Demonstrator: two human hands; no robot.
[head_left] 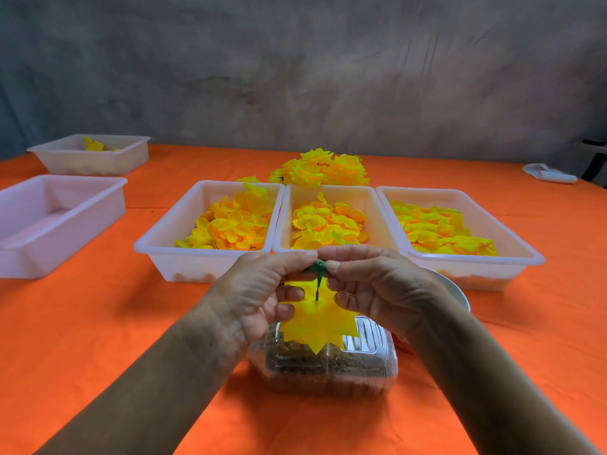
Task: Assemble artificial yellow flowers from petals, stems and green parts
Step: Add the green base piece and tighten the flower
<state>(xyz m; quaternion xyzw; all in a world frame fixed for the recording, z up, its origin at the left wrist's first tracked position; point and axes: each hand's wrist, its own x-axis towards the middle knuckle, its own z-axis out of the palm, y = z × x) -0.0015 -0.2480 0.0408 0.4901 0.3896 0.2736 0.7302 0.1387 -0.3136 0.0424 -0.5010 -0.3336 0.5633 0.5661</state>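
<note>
Left hand [262,290] and right hand [371,287] both pinch a green plastic stem [318,269] — spiky-edged yellow petal [317,318] threaded on.

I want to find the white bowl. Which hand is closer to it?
Right. The right hand is just in front of the white bowl, partly hiding it. The left hand is further off, across the green piece both hands pinch.

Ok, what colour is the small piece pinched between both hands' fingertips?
Dark green: the small piece tops a thin stem above the yellow spiky petal layer, clearest in the head view.
</note>
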